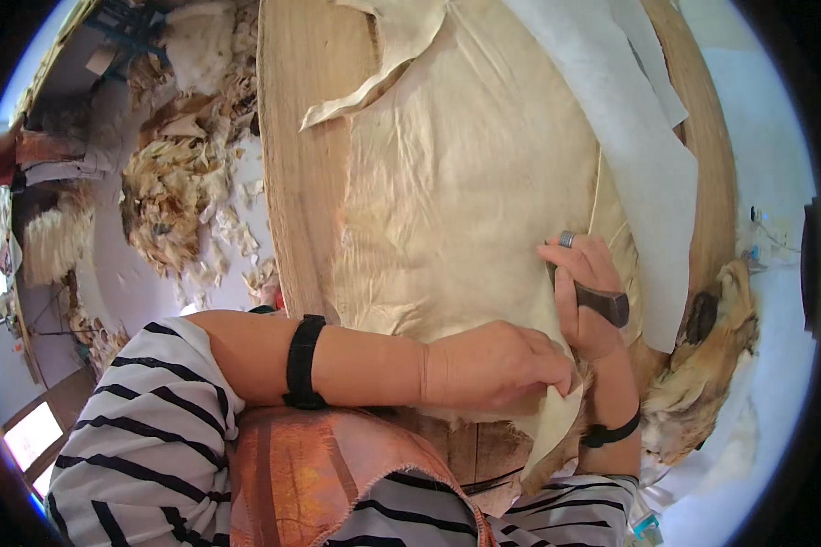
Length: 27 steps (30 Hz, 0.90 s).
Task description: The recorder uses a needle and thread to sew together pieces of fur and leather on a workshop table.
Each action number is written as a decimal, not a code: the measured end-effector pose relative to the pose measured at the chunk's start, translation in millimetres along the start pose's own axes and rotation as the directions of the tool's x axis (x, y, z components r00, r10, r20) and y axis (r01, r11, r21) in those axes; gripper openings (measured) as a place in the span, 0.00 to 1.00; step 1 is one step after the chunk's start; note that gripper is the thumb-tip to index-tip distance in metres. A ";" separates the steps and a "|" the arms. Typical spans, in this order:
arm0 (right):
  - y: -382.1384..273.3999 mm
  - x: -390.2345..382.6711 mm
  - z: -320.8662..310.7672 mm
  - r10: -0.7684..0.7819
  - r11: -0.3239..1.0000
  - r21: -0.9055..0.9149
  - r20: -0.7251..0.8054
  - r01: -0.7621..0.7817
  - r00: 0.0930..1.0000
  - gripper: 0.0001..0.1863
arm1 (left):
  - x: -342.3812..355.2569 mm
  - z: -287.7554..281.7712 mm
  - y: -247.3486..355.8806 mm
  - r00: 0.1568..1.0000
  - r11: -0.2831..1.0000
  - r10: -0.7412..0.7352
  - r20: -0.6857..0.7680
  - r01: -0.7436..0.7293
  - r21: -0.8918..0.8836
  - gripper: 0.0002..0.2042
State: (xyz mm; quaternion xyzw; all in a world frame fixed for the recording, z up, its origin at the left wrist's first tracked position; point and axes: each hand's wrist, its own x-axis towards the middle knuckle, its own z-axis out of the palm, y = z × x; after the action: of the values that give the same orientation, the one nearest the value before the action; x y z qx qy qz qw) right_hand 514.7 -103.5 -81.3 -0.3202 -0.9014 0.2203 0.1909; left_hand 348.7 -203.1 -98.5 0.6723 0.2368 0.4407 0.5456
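Observation:
A pale cream animal hide (pixel 465 191) is spread over a broad wooden board (pixel 306 201), skin side up, with wrinkles along its left side. My left hand (pixel 502 365) reaches across in front of me, its fingers closed on the near right edge of the hide, where a flap folds over and hangs down. Just beyond it, my right hand (pixel 588 283), with a ring on one finger, grips a short tool with a dark handle (pixel 604 304) against the hide. The tool's working end is hidden under the fingers, so its kind is unclear.
White sheeting (pixel 643 173) lies along the board's right side. Furry hide (pixel 707 374) hangs at the lower right. On the floor to the left lie a heap of brown fur (pixel 169 196) and pale scraps. An orange patterned apron (pixel 337 474) covers my lap.

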 end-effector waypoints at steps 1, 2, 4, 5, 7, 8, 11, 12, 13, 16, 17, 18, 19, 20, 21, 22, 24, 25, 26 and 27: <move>-0.6 5.2 0.8 0.002 1.000 0.002 -0.002 -0.002 1.000 0.12 | -0.8 -2.6 1.5 1.000 1.000 -0.002 0.030 0.002 0.010 0.14; -0.6 10.3 2.2 0.004 1.000 0.003 -0.005 -0.004 1.000 0.12 | -1.2 -5.0 3.1 0.998 1.000 -0.005 0.060 0.004 0.020 0.14; 1.0 17.4 5.4 0.001 1.000 0.003 -0.013 -0.001 1.000 0.11 | -0.6 -6.3 6.8 0.998 1.000 -0.002 0.063 0.002 -0.001 0.14; 1.8 21.3 6.9 -0.003 1.000 0.005 -0.028 0.003 1.000 0.11 | -0.4 -7.2 8.8 0.998 1.000 0.000 0.070 0.001 -0.015 0.14; 4.2 29.4 7.8 -0.002 1.000 0.011 -0.023 0.002 1.000 0.11 | 0.3 -8.8 11.9 0.998 0.999 0.026 0.061 -0.024 -0.043 0.13; 5.3 33.5 8.5 -0.003 1.000 0.019 -0.023 0.003 1.000 0.10 | 0.6 -9.8 13.6 0.997 0.997 0.050 0.055 -0.047 -0.065 0.13; 6.9 46.0 12.7 -0.025 0.998 0.047 -0.082 0.029 0.996 0.09 | 1.2 -12.0 21.7 0.995 0.992 0.097 0.033 -0.094 -0.080 0.10; 8.2 52.3 15.5 -0.025 0.999 0.046 -0.076 0.028 0.997 0.09 | 0.9 -13.3 23.3 0.995 0.992 0.098 0.029 -0.096 -0.084 0.10; 9.7 59.6 18.6 -0.041 0.999 0.033 -0.081 0.043 0.996 0.09 | 0.4 -14.6 25.0 0.993 0.989 0.120 0.023 -0.117 -0.088 0.09; 15.9 79.4 25.0 -0.072 0.997 0.022 -0.100 0.075 0.992 0.08 | 0.8 -18.6 34.3 0.986 0.981 0.166 0.016 -0.164 -0.101 0.09; 18.7 85.9 27.1 -0.087 0.996 0.027 -0.114 0.091 0.990 0.07 | 1.1 -20.2 37.9 0.982 0.977 0.187 0.013 -0.185 -0.111 0.08; 21.7 93.3 29.3 -0.088 0.996 0.024 -0.114 0.092 0.990 0.07 | 1.3 -22.0 40.9 0.982 0.976 0.191 0.013 -0.188 -0.111 0.08; 24.9 101.0 31.4 -0.118 0.992 0.022 -0.130 0.122 0.985 0.07 | 1.5 -23.9 43.7 0.973 0.967 0.231 0.010 -0.228 -0.114 0.09; 27.7 109.0 32.8 -0.147 0.988 0.019 -0.145 0.151 0.978 0.07 | 1.7 -26.0 46.6 0.963 0.956 0.271 0.007 -0.269 -0.117 0.09; 29.5 118.8 35.5 -0.150 0.988 0.017 -0.146 0.155 0.978 0.07 | 1.1 -29.6 49.7 0.962 0.956 0.273 0.006 -0.271 -0.114 0.09; 30.9 128.8 38.0 -0.156 0.986 0.037 -0.144 0.163 0.977 0.08 | 0.4 -33.5 53.1 0.958 0.954 0.285 0.019 -0.281 -0.108 0.10; 35.5 150.4 41.8 -0.160 0.984 0.052 -0.142 0.169 0.977 0.08 | -0.5 -41.1 59.7 0.953 0.950 0.300 0.032 -0.295 -0.104 0.10; 38.7 162.3 42.7 -0.184 0.980 0.059 -0.128 0.192 0.975 0.08 | -0.7 -44.8 63.0 0.943 0.940 0.332 0.035 -0.328 -0.092 0.11; 41.4 173.5 42.5 -0.207 0.975 0.065 -0.115 0.215 0.972 0.09 | -0.2 -49.1 66.4 0.930 0.929 0.364 0.039 -0.360 -0.081 0.11; 39.6 185.7 45.1 -0.208 0.974 0.065 -0.114 0.216 0.971 0.09 | -1.8 -52.1 68.7 0.931 0.929 0.364 0.038 -0.360 -0.079 0.11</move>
State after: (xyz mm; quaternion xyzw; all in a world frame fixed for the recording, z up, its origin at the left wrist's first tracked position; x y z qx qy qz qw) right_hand 378.3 34.6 -101.5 -0.2258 -0.9098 0.2159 0.2734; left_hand 292.2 -197.3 -33.5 0.6958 0.0787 0.5243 0.4846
